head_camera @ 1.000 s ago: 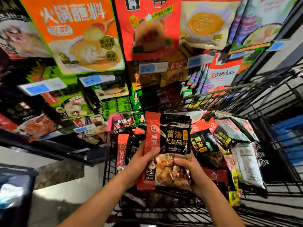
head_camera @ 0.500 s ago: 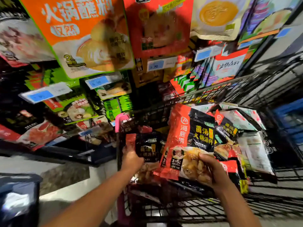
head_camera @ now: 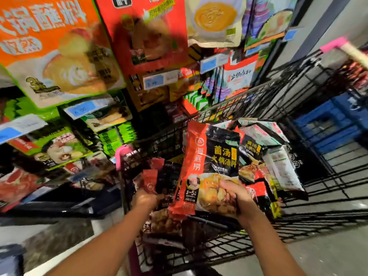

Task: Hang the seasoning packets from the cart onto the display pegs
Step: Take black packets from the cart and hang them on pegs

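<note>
The right hand (head_camera: 237,198) grips the lower right corner of a soup packet (head_camera: 211,156), fingers curled over its front. The packet stands nearly upright above the cart (head_camera: 298,92), long axis vertical, its top leaning slightly left toward the shelves, printed face to the camera. It has a red band down the left side, a black panel with yellow characters, and a food photo at the bottom.

The left hand (head_camera: 146,198) reaches into the cart's left part and holds a second packet (head_camera: 159,180), dark and red, blurred. More packets are heaped (head_camera: 278,166) just right of the raised one.

The cart's wire rim runs just behind the raised packet's top. Beyond it, hanging packets (head_camera: 49,46) and price tags (head_camera: 153,81) crowd close together.
</note>
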The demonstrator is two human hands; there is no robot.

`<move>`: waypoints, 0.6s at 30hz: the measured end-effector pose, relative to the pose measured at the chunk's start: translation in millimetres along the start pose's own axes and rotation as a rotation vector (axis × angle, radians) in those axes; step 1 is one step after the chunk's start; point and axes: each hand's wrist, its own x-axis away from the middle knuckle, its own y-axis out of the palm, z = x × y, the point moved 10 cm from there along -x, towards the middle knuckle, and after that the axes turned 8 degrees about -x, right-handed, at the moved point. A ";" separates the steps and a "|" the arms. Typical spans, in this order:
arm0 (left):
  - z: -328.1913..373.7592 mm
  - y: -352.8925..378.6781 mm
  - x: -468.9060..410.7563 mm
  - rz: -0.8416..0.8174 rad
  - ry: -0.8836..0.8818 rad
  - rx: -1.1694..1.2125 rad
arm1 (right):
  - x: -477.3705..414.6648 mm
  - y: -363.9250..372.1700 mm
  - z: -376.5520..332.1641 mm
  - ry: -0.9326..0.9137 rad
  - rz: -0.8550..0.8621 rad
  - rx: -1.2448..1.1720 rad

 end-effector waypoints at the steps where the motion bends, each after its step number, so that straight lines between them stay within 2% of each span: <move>1: 3.2 0.8 -1.6 -0.015 0.055 0.050 | -0.5 4.5 -3.9 0.004 -0.023 -0.005; 3: 25.8 -14.0 32.1 -0.017 0.157 0.148 | -2.0 9.4 -11.6 -0.002 -0.056 0.005; 7: 41.0 -55.9 79.9 0.162 0.267 0.377 | -0.7 24.0 -25.1 -0.002 -0.156 0.028; 10: 47.5 -79.5 112.1 0.239 0.305 0.502 | 15.2 52.8 -42.1 -0.036 -0.265 0.110; 14: 51.5 -137.5 168.5 0.456 0.383 0.621 | 25.9 89.5 -49.8 -0.035 -0.407 0.176; 18: 33.5 -194.0 217.1 0.558 0.413 0.777 | 28.0 129.1 -45.6 -0.069 -0.452 0.304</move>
